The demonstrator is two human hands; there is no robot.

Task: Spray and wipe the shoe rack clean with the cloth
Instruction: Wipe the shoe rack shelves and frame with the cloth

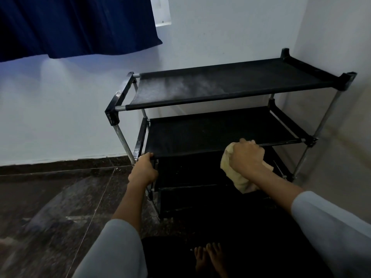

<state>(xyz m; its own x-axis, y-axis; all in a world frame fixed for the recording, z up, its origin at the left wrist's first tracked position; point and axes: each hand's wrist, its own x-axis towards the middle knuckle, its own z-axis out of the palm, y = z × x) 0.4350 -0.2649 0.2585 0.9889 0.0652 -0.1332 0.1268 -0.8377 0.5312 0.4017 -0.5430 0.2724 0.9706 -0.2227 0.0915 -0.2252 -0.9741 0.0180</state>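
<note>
The right hand (248, 156) grips a crumpled pale yellow cloth (239, 177) at the near rail of the black fabric-and-metal shoe rack's (220, 85) middle shelf, whose long axis runs left toward the left hand (143, 170) clasping that rail's left end.

Shoe rack (220, 85): black, tiered, set in a wall corner. Left hand (143, 171) grips the second shelf's front left corner. Right hand (248, 155) holds a cream cloth (239, 181) against that shelf's front edge.
</note>
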